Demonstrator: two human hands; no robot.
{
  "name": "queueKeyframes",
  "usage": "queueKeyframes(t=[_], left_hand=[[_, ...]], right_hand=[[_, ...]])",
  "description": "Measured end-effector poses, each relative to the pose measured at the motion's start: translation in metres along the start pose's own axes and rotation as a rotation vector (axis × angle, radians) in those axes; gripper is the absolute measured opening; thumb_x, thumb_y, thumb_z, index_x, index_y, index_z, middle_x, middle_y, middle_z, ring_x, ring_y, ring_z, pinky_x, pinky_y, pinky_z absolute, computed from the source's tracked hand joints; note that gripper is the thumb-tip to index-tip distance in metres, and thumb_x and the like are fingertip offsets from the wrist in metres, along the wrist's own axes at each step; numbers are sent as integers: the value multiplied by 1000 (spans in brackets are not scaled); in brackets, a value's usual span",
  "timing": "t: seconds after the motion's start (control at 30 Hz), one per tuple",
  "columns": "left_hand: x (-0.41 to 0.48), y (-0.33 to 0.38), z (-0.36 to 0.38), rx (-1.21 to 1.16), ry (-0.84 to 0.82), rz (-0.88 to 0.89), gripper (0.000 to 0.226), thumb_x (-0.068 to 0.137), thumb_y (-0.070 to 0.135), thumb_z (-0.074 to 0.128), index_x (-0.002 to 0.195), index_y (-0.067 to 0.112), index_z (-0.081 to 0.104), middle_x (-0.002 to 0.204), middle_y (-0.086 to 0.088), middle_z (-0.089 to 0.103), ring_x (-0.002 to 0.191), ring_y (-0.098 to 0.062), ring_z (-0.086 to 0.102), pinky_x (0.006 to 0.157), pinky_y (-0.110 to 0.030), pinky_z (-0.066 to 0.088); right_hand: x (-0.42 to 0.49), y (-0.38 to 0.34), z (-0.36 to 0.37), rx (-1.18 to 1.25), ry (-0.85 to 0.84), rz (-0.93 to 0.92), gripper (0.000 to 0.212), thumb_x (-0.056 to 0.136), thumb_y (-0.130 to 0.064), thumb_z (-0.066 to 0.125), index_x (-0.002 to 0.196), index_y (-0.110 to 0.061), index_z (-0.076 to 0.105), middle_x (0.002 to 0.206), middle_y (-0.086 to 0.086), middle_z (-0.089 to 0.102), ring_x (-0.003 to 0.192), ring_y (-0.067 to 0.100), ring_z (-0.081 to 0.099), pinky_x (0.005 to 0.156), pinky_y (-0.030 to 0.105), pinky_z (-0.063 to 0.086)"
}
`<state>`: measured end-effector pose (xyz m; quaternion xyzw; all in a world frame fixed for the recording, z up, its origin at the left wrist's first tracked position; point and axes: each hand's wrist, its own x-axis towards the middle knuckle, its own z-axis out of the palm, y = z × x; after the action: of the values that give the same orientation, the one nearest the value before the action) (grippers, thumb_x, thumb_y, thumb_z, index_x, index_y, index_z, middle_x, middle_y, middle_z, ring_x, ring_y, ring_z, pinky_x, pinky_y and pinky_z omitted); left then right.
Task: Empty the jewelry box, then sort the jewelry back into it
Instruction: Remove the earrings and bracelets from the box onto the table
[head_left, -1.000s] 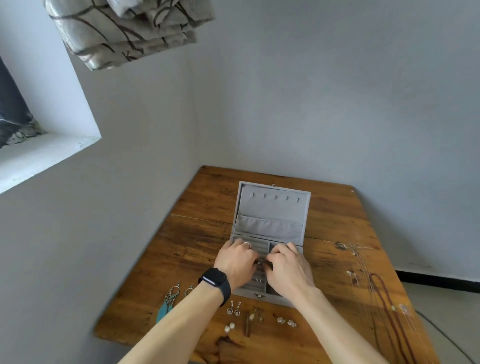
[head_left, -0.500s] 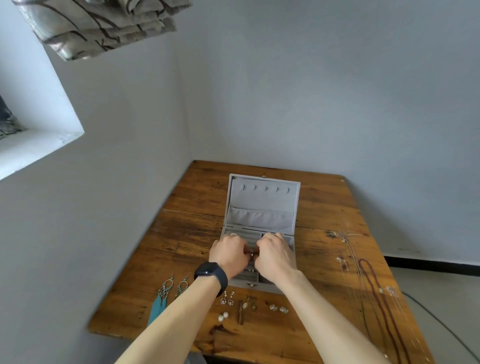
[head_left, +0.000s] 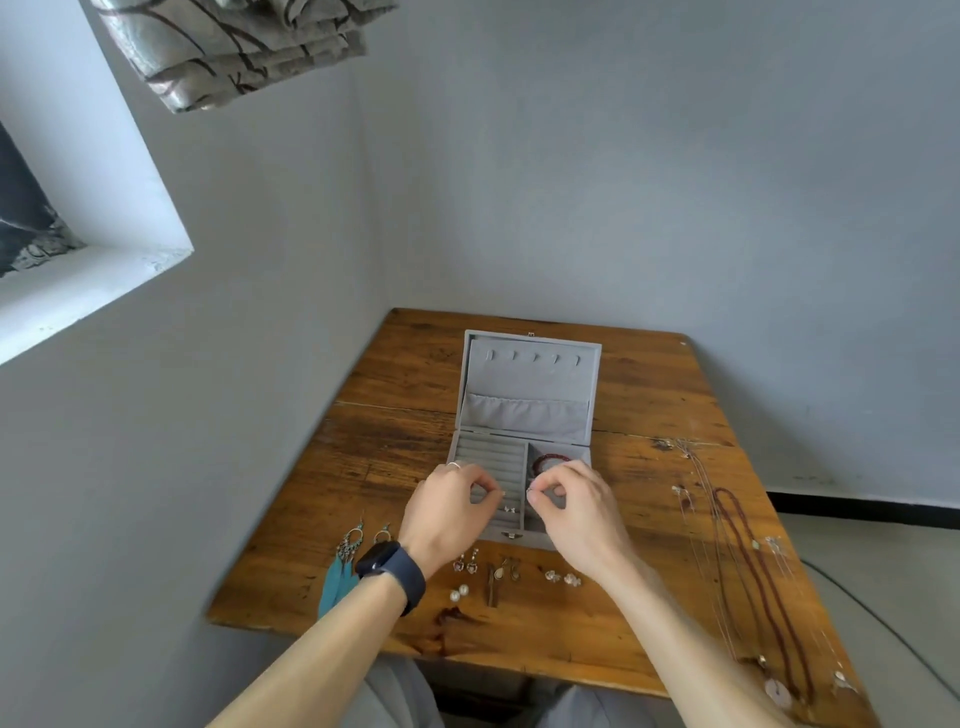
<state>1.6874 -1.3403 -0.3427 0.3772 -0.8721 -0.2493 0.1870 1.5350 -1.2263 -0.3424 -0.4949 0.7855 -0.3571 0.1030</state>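
Jewelry box (head_left: 524, 410) open at mid-surface (head_left: 395, 415), lid raised. Far left: teal feather earrings (head_left: 337, 577) by the near edge. Left hand (head_left: 447, 512) over the ring rolls, thumb meeting curled fingers; can't tell if it holds anything. Right hand (head_left: 576, 512) pinched likewise beside the red bracelet (head_left: 550, 460) in the right compartment. Far right: necklaces (head_left: 748, 561) laid lengthwise.

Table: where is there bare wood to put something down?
The table has bare wood left of the jewelry box, toward the wall, and right of it, before the necklaces. Behind the lid too. Earrings crowd the near edge.
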Motion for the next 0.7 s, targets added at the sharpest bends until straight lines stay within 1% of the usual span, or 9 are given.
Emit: queueKeyframes(t=[0.07,0.13,0.23,0.3,0.4,0.5,0.6,0.63,0.7], left_hand=[[-21,-3,2,-28,24,17,8,94,40,60,95,36,67,104,14,64,101,-6,56,83,-29,52],[-43,-8,5,-45,57,39,7,95,36,61,96,35,68,105,15,62,103,-3,54,86,-28,51],[-72,-14,13,-7,108,76,7,94,32,65,98,32,71,116,17,60,114,-3,48,94,-26,45],[-87,-16,18,31,116,83,8,93,32,67,98,31,72,126,15,57,121,-6,44,98,-30,44],[-101,-16,24,84,86,73,11,94,35,65,101,30,72,138,12,50,130,-9,38,103,-34,40],[-106,-15,27,153,55,84,15,95,36,62,104,30,72,145,10,45,136,-12,34,108,-35,34],[-107,-15,28,210,24,96,16,96,38,61,105,32,72,149,9,42,139,-13,31,111,-35,29],[-107,-15,28,219,16,98,15,96,38,61,104,32,72,150,9,42,140,-14,31,111,-35,29],[-107,-15,28,232,-3,101,16,96,39,60,104,33,73,151,8,40,141,-15,30,112,-36,28]], right_hand=[[-25,0,-1,76,39,11,5,92,-28,67,90,-32,65,104,-19,57,97,-3,54,82,14,41],[-51,1,3,146,68,23,7,91,-27,69,88,-33,67,99,-21,59,94,-4,56,76,10,42],[-86,7,16,211,86,40,12,89,-26,72,86,-37,67,95,-21,62,94,-1,58,74,12,45],[-104,11,26,223,79,65,14,88,-28,72,85,-40,66,96,-22,61,96,-1,57,74,12,44],[-121,16,39,208,61,88,11,89,-31,71,87,-41,66,98,-24,59,95,-2,54,75,14,44],[-126,15,48,141,80,72,7,89,-30,71,90,-37,69,94,-23,59,91,1,53,76,20,45],[-123,13,54,62,95,61,5,88,-28,73,92,-31,73,91,-17,62,88,8,56,78,14,37],[-122,12,56,41,100,58,6,87,-28,74,93,-30,73,90,-16,63,87,10,57,78,15,38],[-121,9,58,3,120,56,6,86,-30,75,92,-30,74,88,-16,64,85,11,58,75,26,45]])
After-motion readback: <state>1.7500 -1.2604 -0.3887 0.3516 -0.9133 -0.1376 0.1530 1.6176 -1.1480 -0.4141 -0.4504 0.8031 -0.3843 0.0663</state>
